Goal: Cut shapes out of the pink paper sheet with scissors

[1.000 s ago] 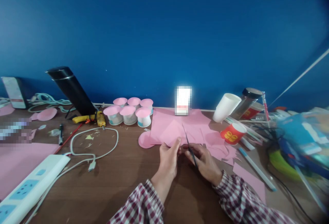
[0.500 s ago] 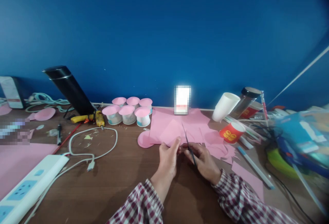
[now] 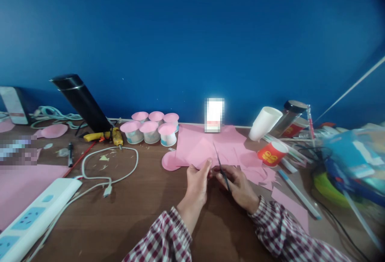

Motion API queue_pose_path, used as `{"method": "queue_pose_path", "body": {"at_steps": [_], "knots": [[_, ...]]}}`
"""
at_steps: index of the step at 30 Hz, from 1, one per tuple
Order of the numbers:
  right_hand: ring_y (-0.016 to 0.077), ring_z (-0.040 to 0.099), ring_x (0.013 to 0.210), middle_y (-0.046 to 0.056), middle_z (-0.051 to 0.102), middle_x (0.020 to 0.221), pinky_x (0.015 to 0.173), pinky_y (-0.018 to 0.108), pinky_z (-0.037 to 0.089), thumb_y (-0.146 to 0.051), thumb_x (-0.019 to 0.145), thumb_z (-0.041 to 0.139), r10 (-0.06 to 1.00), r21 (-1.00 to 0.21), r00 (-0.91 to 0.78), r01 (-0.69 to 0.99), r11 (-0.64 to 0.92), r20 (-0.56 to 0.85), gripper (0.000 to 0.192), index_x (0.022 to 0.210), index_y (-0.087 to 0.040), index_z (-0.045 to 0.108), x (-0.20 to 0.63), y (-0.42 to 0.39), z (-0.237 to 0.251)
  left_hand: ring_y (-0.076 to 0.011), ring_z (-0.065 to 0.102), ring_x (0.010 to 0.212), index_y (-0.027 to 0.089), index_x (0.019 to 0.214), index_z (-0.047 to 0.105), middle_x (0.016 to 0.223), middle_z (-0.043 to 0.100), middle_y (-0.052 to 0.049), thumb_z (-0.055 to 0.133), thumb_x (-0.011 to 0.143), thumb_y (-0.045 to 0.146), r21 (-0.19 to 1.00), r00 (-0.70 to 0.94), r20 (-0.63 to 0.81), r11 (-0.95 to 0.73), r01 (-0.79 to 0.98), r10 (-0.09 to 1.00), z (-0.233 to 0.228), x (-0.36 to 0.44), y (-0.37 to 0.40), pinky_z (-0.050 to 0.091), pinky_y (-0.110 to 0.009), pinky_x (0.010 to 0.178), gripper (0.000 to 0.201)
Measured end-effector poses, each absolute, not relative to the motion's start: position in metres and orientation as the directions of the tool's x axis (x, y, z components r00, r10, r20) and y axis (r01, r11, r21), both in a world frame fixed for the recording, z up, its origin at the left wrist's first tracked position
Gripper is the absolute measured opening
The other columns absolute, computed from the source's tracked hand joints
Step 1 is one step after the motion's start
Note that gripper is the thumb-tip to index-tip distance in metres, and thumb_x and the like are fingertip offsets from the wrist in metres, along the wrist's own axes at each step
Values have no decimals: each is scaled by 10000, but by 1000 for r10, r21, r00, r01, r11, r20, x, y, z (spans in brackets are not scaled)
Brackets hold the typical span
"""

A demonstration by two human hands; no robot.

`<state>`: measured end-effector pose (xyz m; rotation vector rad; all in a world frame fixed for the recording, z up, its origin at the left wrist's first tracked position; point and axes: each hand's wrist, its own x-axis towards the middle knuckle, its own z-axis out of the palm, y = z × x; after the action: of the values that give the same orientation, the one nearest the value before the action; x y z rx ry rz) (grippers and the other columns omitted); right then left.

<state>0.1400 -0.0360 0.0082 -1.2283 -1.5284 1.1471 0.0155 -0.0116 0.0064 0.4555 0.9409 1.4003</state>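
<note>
My left hand (image 3: 197, 184) is closed on a piece of pink paper (image 3: 202, 150), its thumb pressed on the lower edge. Scissors (image 3: 221, 170) are in my right hand (image 3: 239, 186), blades pointing up and away from me just right of that piece. The fingertips of both hands nearly meet. Behind the held piece lies a larger pink sheet (image 3: 231, 140) on the table. A rounded pink cutout (image 3: 170, 161) sticks out at its left edge, and pink scraps (image 3: 255, 170) lie to the right.
Several small cups with pink tops (image 3: 149, 131) stand left of the sheet. A red paper cup (image 3: 272, 153) lies tipped at right, near a white cup (image 3: 266, 122). Further left are a glue gun (image 3: 116, 136), a cable (image 3: 136, 162), a black flask (image 3: 82, 101) and a power strip (image 3: 39, 214).
Both hands keep almost the same pose, with the paper and scissors held as before. The whole view has shifted slightly.
</note>
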Motion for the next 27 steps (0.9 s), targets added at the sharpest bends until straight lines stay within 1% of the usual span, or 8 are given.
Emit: {"method": "queue_pose_path", "body": {"at_steps": [6, 13, 19, 27], "knots": [[205, 658, 769, 88, 720, 915, 648, 283, 528, -428, 846, 603, 982, -959, -172, 253, 125, 83, 341, 1051, -159, 642, 140, -37, 11, -65, 439, 451, 122, 602, 558, 494, 501, 38, 807, 563, 370, 771, -99, -285, 167, -615, 953, 7, 16, -12, 350, -203, 455, 353], [228, 669, 789, 90, 725, 919, 665, 303, 547, -465, 828, 613, 985, -952, -159, 282, 115, 72, 375, 1060, -174, 657, 140, -35, 9, -60, 418, 452, 124, 614, 573, 497, 493, 46, 806, 556, 368, 770, -106, -252, 133, -623, 962, 3, 17, -10, 339, -207, 460, 343], [166, 625, 603, 76, 723, 873, 527, 255, 510, -446, 820, 627, 986, -969, -159, 234, 82, 46, 399, 1107, -170, 651, 142, -35, 6, -65, 430, 453, 124, 664, 581, 518, 515, 42, 806, 553, 371, 777, -122, -269, 140, -614, 956, 4, 16, -11, 344, -207, 456, 352], [137, 551, 537, 30, 666, 705, 484, 237, 467, -450, 827, 615, 989, -970, -145, 232, 73, 40, 399, 1083, -147, 652, 142, -36, 5, -68, 417, 453, 133, 602, 554, 503, 482, 44, 779, 579, 403, 799, -114, -257, 145, -584, 960, 3, 15, -9, 339, -215, 456, 352]]}}
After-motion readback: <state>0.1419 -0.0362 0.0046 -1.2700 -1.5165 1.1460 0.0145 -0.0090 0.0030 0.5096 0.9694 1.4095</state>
